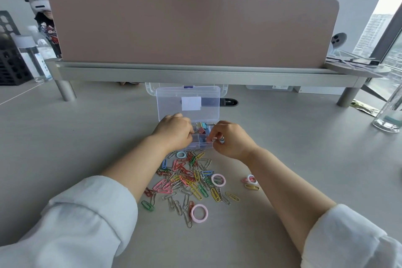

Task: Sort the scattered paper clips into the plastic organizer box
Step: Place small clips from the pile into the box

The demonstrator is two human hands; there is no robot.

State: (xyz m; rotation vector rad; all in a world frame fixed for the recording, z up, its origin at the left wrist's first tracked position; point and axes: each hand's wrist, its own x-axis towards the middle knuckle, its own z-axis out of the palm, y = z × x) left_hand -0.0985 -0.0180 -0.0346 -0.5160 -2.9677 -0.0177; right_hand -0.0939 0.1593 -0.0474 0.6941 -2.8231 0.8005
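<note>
Left of centre, the left hand [174, 131] lies curled over the left side of the open box [201, 145]; I cannot tell whether it grips anything. The paper clips [185, 178] lie mostly loose in a heap just below the box, so sorting looks barely begun. At the right, the right hand [230, 139] pinches its fingertips over the box's front right corner, likely dropping a clip. The next move calls for reaching back down for another clip.

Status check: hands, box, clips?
Left hand and right hand over organizer box, fingers curled; hold unclear. Lid open. Paper clips mostly unsorted on table. Plastic rings mixed in.
</note>
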